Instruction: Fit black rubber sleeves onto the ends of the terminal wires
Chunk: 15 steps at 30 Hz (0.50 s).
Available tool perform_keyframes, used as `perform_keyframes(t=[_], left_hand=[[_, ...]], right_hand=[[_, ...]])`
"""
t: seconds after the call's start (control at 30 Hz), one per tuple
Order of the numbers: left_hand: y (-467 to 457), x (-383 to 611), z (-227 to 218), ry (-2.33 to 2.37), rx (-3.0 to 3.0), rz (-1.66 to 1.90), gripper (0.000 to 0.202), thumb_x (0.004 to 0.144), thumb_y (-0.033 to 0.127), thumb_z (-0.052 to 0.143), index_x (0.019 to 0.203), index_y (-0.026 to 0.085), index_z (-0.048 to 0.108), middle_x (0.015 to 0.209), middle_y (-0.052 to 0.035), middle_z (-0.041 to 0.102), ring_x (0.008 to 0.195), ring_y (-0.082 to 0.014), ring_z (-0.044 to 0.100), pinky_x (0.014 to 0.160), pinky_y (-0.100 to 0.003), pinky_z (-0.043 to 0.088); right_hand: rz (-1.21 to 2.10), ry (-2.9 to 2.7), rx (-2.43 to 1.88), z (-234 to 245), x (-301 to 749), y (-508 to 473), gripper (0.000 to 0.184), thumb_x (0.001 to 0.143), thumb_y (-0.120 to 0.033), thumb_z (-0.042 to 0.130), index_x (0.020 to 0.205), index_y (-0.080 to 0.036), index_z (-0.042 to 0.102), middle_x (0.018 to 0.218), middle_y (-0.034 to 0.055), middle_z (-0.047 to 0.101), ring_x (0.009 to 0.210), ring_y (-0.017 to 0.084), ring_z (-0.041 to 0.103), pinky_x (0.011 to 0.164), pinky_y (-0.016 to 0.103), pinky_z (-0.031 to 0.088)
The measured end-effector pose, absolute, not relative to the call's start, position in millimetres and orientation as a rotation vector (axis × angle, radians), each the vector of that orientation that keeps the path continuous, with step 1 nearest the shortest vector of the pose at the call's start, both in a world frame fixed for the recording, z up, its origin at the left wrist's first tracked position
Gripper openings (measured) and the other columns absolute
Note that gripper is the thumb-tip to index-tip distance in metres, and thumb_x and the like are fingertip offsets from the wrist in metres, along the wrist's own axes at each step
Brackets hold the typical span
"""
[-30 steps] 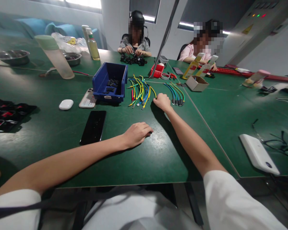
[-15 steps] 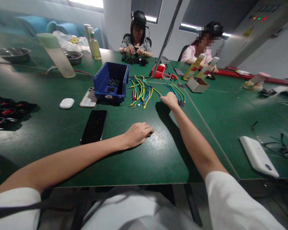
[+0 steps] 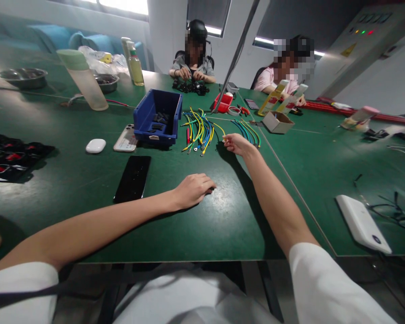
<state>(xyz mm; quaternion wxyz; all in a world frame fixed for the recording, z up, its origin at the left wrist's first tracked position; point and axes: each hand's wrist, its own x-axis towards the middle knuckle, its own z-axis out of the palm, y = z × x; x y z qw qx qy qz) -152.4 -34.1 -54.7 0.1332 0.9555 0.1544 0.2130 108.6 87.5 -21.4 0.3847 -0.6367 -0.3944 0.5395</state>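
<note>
My right hand (image 3: 239, 144) pinches the end of a yellow wire (image 3: 219, 127) with a ring terminal at its tip. The wire's other end runs back to a loose pile of yellow, green and blue wires (image 3: 199, 130). Beyond my right hand lies a smaller row of green, yellow and blue wires (image 3: 249, 132), partly covered by the hand. My left hand (image 3: 195, 188) rests on the table, closed, with a small dark thing showing under its fingertips that I cannot make out. Behind it stands a blue bin (image 3: 158, 118) with small black pieces inside.
A black phone (image 3: 132, 179), another phone (image 3: 125, 138) and a white earbud case (image 3: 96, 146) lie to the left. On the right are a small cardboard box (image 3: 278, 122), a white power bank (image 3: 362, 223) and glasses (image 3: 393, 210). Two people sit across the green table (image 3: 175, 238).
My right hand has turned and shifted slightly left and down, bringing the yellow wire's end into sight. Less of the right-hand wire row is covered. My left hand stays put.
</note>
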Motion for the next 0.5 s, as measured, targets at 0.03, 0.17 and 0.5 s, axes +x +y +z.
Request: perform_keyframes(t=[0.03, 0.17, 0.5], left_hand=[[-34.0, -152.4, -55.0, 0.448, 2.773, 0.618, 0.015, 0.093, 0.018, 0.053, 0.103, 0.015, 0.064, 0.098, -0.0072, 0.069, 0.089, -0.0186, 0.061, 0.082, -0.029, 0.046], [-33.6, -152.5, -55.8, 0.450, 2.773, 0.620, 0.015, 0.093, 0.018, 0.053, 0.103, 0.015, 0.064, 0.097, -0.0069, 0.069, 0.089, -0.0187, 0.061, 0.081, -0.030, 0.047], [-33.4, -152.4, -55.7, 0.520, 2.644, 0.682, 0.014, 0.092, 0.015, 0.055, 0.103, 0.015, 0.063, 0.099, -0.0075, 0.069, 0.093, -0.0186, 0.061, 0.084, -0.030, 0.048]], right_hand=[[1.381, -1.016, -1.605, -23.3, 107.8, 87.2, 0.019, 0.083, -0.015, 0.051, 0.066, -0.018, 0.042, 0.053, -0.0045, 0.037, 0.042, 0.005, 0.028, 0.035, 0.014, 0.018], [1.345, -1.077, -1.553, -31.9, 103.9, 87.6, 0.015, 0.078, -0.011, 0.055, 0.069, -0.018, 0.046, 0.052, -0.0042, 0.040, 0.042, 0.005, 0.033, 0.035, 0.014, 0.017], [1.062, -1.167, -1.554, -51.2, 87.5, 93.4, 0.009, 0.082, -0.013, 0.054, 0.079, -0.019, 0.047, 0.061, -0.0045, 0.045, 0.044, 0.006, 0.039, 0.036, 0.014, 0.018]])
